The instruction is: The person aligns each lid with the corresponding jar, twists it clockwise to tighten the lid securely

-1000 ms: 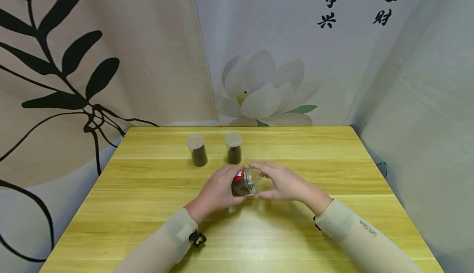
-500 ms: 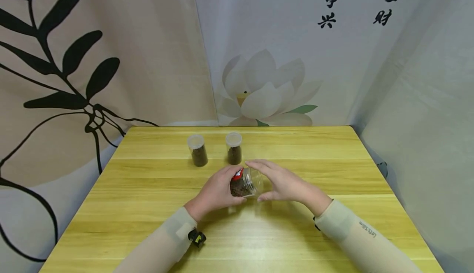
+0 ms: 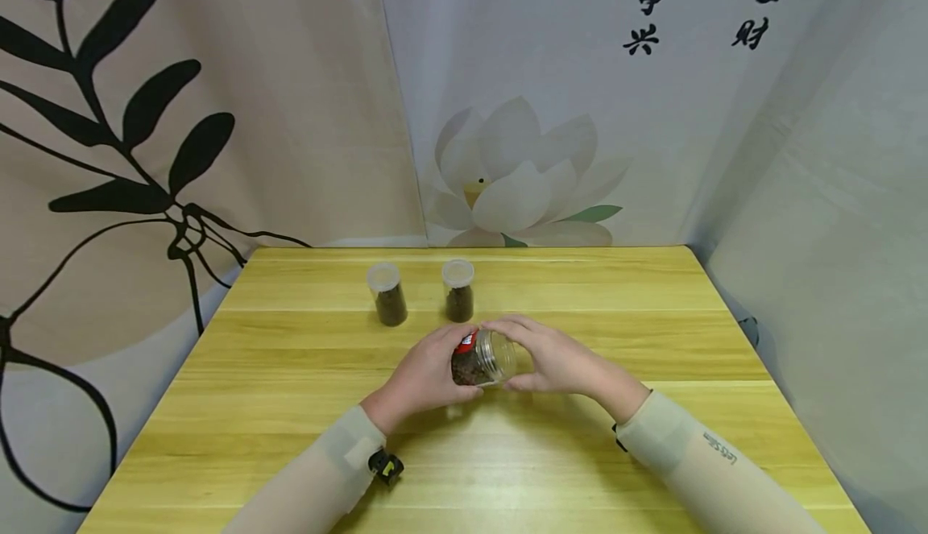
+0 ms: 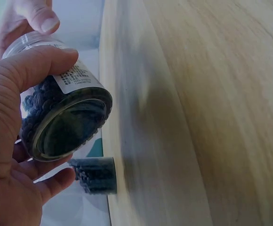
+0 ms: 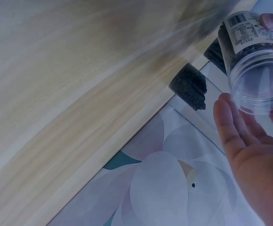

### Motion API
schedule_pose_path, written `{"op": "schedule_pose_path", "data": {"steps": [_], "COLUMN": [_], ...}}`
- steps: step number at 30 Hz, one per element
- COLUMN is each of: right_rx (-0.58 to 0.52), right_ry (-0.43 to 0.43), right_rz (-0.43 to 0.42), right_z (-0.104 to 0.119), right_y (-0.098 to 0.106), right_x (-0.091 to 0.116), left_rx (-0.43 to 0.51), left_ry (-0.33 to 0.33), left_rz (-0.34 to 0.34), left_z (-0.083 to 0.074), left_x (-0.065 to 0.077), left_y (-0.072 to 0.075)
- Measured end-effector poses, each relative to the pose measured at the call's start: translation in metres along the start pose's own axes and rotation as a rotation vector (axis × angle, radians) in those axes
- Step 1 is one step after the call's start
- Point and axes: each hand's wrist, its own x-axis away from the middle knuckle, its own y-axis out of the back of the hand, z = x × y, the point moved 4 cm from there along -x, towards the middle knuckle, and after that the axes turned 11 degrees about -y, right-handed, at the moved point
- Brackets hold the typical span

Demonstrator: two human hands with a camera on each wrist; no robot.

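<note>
A clear jar (image 3: pixel 470 366) with dark brown pieces inside and a red label is held tilted on its side over the table. My left hand (image 3: pixel 424 373) grips its body, thumb across the white printed label (image 4: pixel 79 77) in the left wrist view. The jar's base faces that camera. At the other end, my right hand (image 3: pixel 561 361) has its thumb and fingertips at opposite sides of the clear ridged lid (image 5: pixel 259 84). In the right wrist view its fingers (image 5: pixel 230 125) lie along the lid's edge.
Two smaller-looking clear jars with whitish lids, a left jar (image 3: pixel 390 304) and a right jar (image 3: pixel 458 300), stand upright behind the hands, partly filled with dark contents. The wooden table (image 3: pixel 290 405) ends at a printed curtain (image 3: pixel 326 99).
The right hand's thumb and fingers spread slightly off the lid half a second ago, then come back in against it. The left hand and jar stay nearly in place.
</note>
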Motion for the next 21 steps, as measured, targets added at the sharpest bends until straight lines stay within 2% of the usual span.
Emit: {"op": "schedule_pose_path", "data": {"steps": [21], "right_rx": [-0.026], "right_ry": [-0.040], "right_rz": [0.018], "right_z": [-0.0071], "right_y": [-0.0043], "right_x": [0.0004], "left_rx": [-0.036], "left_ry": [-0.001], "left_rz": [0.012], "left_z": [-0.0019], "left_x": [-0.0005], "left_y": [-0.0012]}}
